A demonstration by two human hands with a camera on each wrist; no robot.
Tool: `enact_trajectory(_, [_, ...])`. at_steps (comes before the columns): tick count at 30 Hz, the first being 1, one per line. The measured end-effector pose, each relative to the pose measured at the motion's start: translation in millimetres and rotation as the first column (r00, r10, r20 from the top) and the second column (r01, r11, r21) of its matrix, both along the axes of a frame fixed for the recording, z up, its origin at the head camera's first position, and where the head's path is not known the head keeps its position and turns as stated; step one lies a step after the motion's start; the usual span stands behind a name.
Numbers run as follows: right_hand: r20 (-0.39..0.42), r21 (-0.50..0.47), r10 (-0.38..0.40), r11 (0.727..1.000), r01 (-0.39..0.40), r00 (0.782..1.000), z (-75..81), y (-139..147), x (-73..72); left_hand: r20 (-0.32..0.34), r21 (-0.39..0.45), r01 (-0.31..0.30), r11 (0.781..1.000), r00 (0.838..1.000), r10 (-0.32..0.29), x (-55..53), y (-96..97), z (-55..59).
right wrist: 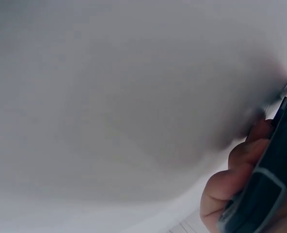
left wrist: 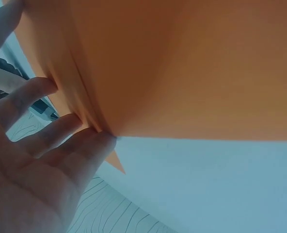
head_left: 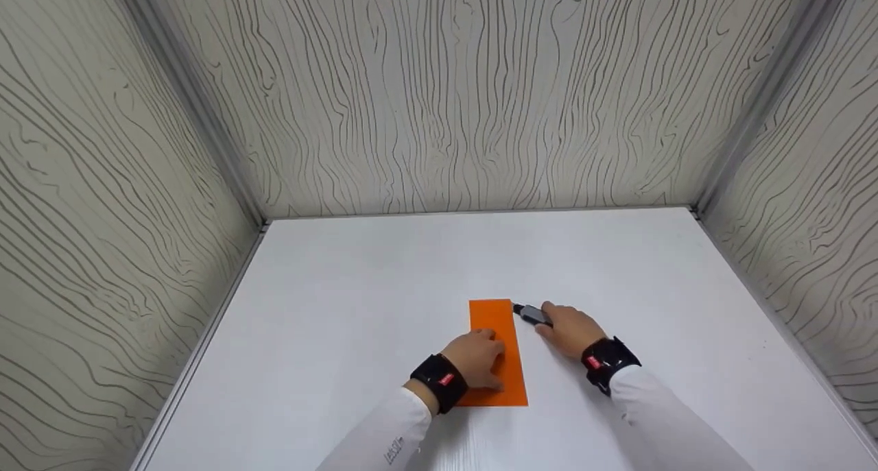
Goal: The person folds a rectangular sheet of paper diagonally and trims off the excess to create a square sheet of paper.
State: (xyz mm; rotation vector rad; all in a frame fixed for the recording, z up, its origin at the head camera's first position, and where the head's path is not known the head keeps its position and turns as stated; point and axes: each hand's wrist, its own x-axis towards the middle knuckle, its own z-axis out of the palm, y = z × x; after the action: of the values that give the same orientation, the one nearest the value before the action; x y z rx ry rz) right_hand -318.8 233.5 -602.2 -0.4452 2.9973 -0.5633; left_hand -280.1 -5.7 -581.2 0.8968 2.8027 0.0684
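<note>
A rectangular orange sheet of paper [head_left: 488, 313] lies lengthwise on the white table. My left hand [head_left: 475, 361] rests on it, fingers spread and fingertips pressing near the middle; the palm covers part of its left edge. In the left wrist view, a crease runs through the paper [left wrist: 197, 73] beside the fingertips, and a pointed orange corner shows past them. My right hand [head_left: 573, 330] grips a grey and black utility knife [head_left: 532, 315], its tip right at the sheet's far right corner. The right wrist view shows fingers curled round the knife handle [right wrist: 262, 184].
The white tabletop [head_left: 357, 279] spreads out around the sheet. Panels with a wood-grain pattern [head_left: 439, 101] rise at the back and on both sides, joined by grey metal posts [head_left: 192, 101] at the corners.
</note>
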Motion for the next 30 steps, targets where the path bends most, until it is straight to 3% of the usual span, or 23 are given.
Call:
enact_trajectory(19, [-0.007,-0.017,-0.018,1.0,0.018,1.0,-5.1,-1.0,-3.4,0.006,0.009,-0.001,1.0,1.0,0.001,2.1,-0.5,1.2])
enact_trajectory(30, [-0.034,-0.032,-0.029,0.999,0.028,0.999,-3.2,5.0,-3.5,-0.022,-0.012,0.017,1.0,1.0,-0.018,-2.3,0.5,-5.2])
